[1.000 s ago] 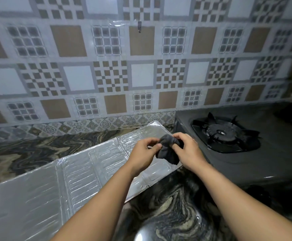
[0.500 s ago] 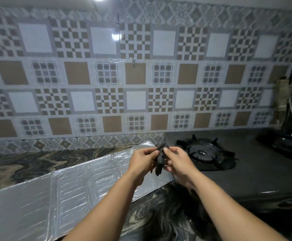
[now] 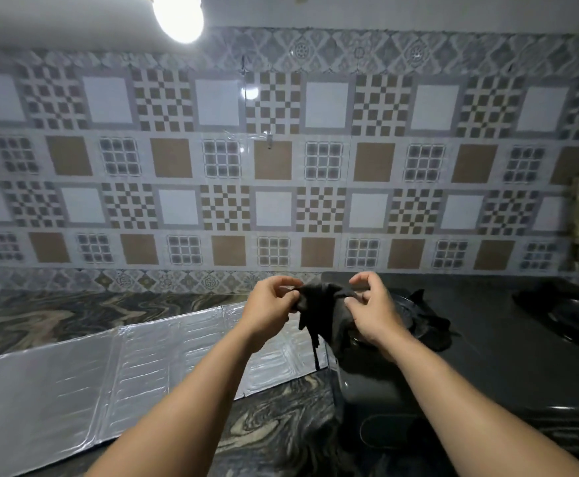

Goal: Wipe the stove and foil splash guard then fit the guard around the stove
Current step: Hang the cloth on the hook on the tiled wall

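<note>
Dark cloth (image 3: 326, 313) pinched between fingers of both hands (above the stove (image 3: 487, 356)).

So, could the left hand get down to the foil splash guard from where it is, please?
Probably yes: the foil splash guard lies flat just below the left hand with nothing between, though both hands are pinching the dark cloth.
</note>
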The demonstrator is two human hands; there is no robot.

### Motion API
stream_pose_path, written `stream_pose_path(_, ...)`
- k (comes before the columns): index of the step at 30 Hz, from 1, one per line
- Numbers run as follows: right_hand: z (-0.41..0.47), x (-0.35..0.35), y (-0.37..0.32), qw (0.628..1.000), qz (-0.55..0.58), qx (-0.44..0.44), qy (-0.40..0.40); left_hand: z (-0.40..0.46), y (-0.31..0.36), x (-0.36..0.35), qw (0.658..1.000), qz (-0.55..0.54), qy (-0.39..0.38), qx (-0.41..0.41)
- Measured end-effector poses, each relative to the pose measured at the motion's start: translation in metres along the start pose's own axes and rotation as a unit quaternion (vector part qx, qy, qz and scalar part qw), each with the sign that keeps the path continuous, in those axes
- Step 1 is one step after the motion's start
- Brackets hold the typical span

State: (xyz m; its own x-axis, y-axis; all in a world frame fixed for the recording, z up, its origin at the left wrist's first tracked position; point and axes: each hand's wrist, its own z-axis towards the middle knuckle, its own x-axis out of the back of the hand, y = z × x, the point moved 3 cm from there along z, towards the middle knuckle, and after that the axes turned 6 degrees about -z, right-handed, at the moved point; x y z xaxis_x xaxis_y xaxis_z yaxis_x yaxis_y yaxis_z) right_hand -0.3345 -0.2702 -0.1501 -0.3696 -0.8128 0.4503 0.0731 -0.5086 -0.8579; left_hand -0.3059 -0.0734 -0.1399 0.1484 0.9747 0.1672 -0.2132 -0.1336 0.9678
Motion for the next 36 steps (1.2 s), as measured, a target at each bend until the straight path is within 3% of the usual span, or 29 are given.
stream_pose_path(4,0.023,0.013,-0.01,0.991,-0.082,0.101,0.001,0.014,0.005,0.016,0.982,0.17,-0.028,-0.08)
stream_pose_path(9,0.062,-0.005,-0.021,0.956,-0.207,0.198,-0.056,0.055,0.002,0.043,0.897,0.387,-0.076,-0.202)
stream_pose_path(13,0.101,-0.028,-0.036,0.928,-0.282,0.22,-0.101,0.101,0.001,0.067,0.838,0.471,-0.091,-0.259)
stream_pose_path(16,0.133,-0.045,-0.052,0.884,-0.378,0.261,-0.087,0.142,0.003,0.088,0.835,0.477,-0.102,-0.256)
stream_pose_path(20,0.178,-0.066,-0.078,0.841,-0.468,0.269,-0.039,0.194,0.017,0.11,0.728,0.583,-0.097,-0.348)
stream_pose_path(26,0.267,-0.084,-0.13,0.814,-0.512,0.275,0.021,0.28,0.069,0.138,0.673,0.652,-0.031,-0.346)
stream_pose_path(27,0.283,-0.083,-0.141,0.819,-0.505,0.269,0.041,0.293,0.081,0.142,0.67,0.655,-0.013,-0.349)
stream_pose_path(31,0.34,-0.074,-0.177,0.9,-0.37,0.204,0.112,0.34,0.122,0.147,0.644,0.675,0.049,-0.356)
stream_pose_path(36,0.379,-0.069,-0.195,0.899,-0.357,0.205,0.15,0.38,0.141,0.14,0.649,0.681,0.094,-0.325)
